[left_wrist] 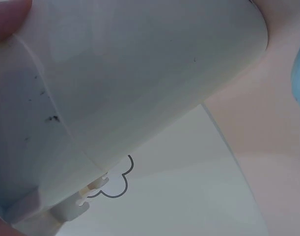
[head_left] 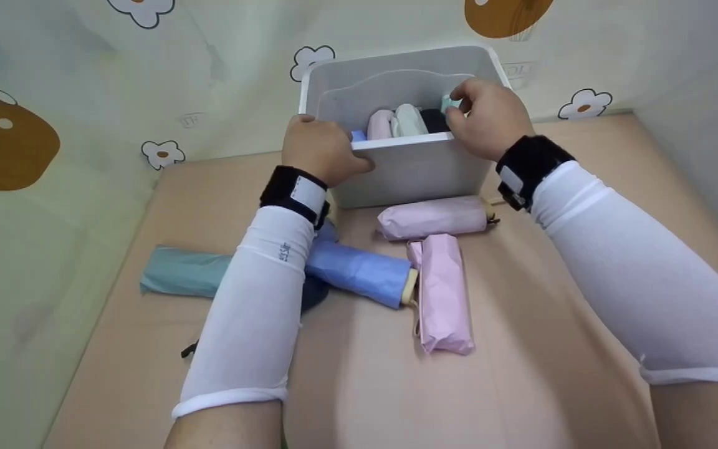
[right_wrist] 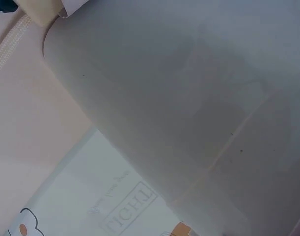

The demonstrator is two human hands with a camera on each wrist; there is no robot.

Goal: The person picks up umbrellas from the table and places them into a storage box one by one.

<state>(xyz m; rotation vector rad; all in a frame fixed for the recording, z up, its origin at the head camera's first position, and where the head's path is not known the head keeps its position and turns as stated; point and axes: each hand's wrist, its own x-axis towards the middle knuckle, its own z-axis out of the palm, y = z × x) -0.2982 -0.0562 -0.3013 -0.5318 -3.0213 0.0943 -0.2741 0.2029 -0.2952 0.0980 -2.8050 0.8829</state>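
White bin (head_left: 418,174) between hands (head_left: 325,149) (head_left: 490,118), folded umbrellas (head_left: 409,121) inside

Before you is a tan tabletop (head_left: 521,386), filling the middle and bottom of the head view. A pale grey bin (head_left: 421,171) stands on it at upper centre. Just below the bin you have a lilac umbrella (head_left: 434,217) lying crosswise, then a pink umbrella (head_left: 445,293) pointing down the frame. At the centre, a blue umbrella (head_left: 362,271) slants toward the pink one; left of centre lies a green umbrella (head_left: 187,272), its right part hidden.
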